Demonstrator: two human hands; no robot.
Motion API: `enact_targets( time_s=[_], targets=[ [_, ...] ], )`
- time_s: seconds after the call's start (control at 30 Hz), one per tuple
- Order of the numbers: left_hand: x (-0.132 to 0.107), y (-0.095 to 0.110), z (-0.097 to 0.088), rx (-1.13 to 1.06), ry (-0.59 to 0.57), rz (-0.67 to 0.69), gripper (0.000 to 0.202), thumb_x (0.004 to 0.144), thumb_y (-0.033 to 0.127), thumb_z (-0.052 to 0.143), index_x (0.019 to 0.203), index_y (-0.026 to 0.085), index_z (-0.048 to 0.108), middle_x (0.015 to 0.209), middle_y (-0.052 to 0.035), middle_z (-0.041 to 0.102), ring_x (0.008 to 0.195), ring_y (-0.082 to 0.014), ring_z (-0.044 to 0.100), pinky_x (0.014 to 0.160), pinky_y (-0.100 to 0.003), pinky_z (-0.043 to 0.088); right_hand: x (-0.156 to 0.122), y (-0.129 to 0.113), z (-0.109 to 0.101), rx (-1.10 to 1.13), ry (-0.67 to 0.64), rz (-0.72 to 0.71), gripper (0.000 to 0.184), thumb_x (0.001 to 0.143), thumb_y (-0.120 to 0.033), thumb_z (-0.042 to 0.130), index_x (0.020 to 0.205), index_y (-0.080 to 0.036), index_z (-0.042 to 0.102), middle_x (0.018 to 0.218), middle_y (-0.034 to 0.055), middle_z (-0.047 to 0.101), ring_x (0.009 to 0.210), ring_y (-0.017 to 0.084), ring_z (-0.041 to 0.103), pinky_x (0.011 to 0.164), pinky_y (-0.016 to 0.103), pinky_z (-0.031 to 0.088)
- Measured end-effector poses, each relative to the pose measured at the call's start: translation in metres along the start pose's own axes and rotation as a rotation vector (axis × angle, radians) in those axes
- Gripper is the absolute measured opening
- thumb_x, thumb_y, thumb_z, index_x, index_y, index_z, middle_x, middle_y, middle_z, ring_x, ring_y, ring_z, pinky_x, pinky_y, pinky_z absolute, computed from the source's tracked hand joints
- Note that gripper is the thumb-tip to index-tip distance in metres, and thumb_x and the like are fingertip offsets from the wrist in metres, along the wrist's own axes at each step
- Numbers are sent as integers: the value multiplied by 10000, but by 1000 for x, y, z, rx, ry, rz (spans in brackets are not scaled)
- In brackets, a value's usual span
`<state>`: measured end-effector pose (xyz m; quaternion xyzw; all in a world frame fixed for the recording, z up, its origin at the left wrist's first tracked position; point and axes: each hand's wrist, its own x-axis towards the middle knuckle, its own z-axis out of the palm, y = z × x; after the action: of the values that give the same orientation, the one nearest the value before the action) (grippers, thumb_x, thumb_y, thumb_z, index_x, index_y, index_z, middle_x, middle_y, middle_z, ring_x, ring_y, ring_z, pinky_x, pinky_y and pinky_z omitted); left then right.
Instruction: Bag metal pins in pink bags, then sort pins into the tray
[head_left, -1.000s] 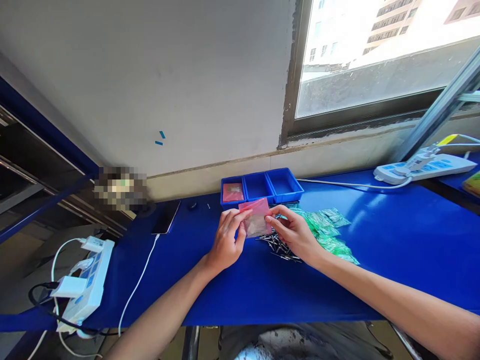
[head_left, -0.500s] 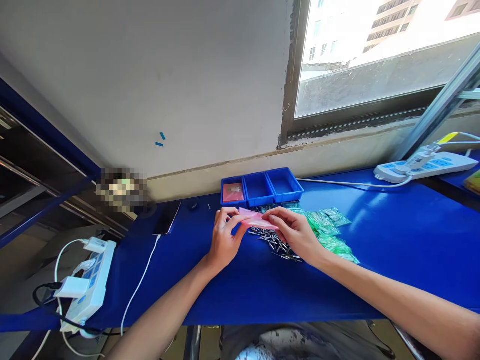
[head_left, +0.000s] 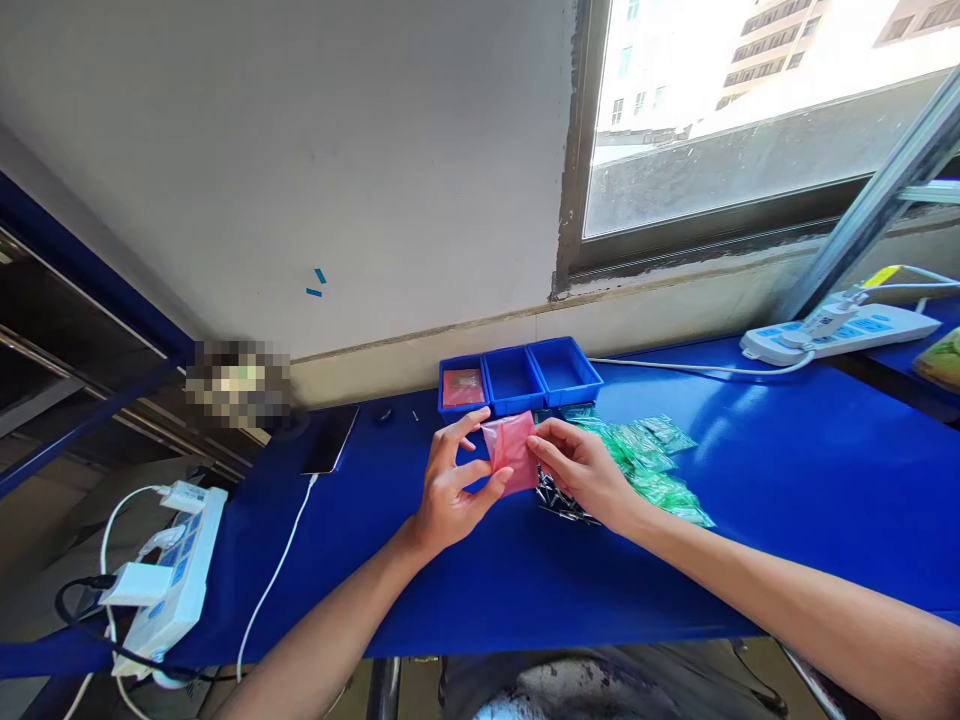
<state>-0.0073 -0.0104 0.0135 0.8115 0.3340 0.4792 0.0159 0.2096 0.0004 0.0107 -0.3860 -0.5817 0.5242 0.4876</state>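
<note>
Now the small pink bag (head_left: 512, 455) stands upright between the two hands, with its flat face turned to the person. Half a second ago it lay tipped almost level, edge-on to the camera. So the bag is being turned in the fingers and has not been set down.

It is held a little above the blue table (head_left: 750, 520), just in front of the row of three blue trays (head_left: 517, 378). The right hand (head_left: 581, 470) pinches the bag's right edge between thumb and fingertips. The left hand (head_left: 450, 485) holds the left edge loosely, thumb at the lower corner, while its forefinger is lifted free.

Under the right hand lies a pile of small metal pins (head_left: 559, 498), and next to it are the green bags (head_left: 652, 465). The left tray holds a second bag (head_left: 463, 385), also pink. Whether the held bag has anything inside cannot be told.
</note>
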Motion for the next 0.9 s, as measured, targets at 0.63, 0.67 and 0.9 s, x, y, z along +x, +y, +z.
enact_targets(
  time_s=[0.63, 0.67, 0.9],
  targets=[
    [0, -2, -3, -16, -103, 42, 233, 1056, 195, 511, 1184, 218, 704, 1228, -91, 760, 1125, -254, 636, 995, -455, 536, 3, -3, -8, -6, 69, 26, 463, 944, -650, 648, 784, -217, 612, 599, -44, 500, 517, 125, 467, 526, 271, 367],
    [0, -2, -3, -17, -93, 48, 247, 1052, 179, 508, 1207, 216, 696, 1219, -98, 754, 1123, -255, 636, 984, -450, 541, 2, -3, -8, -2, 79, 22, 451, 942, -652, 650, 813, -219, 632, 587, -46, 506, 518, 131, 484, 538, 272, 392],
    [-2, -8, 1, 7, -96, 18, 448, 1071, 98, 399, 1410, 286, 624, 1238, -79, 721, 1168, -230, 626, 1012, -418, 534, 0, -8, -8, 45, 58, 28, 408, 972, -620, 602, 954, -228, 713, 597, -27, 583, 518, 155, 545, 575, 297, 484]
  ],
)
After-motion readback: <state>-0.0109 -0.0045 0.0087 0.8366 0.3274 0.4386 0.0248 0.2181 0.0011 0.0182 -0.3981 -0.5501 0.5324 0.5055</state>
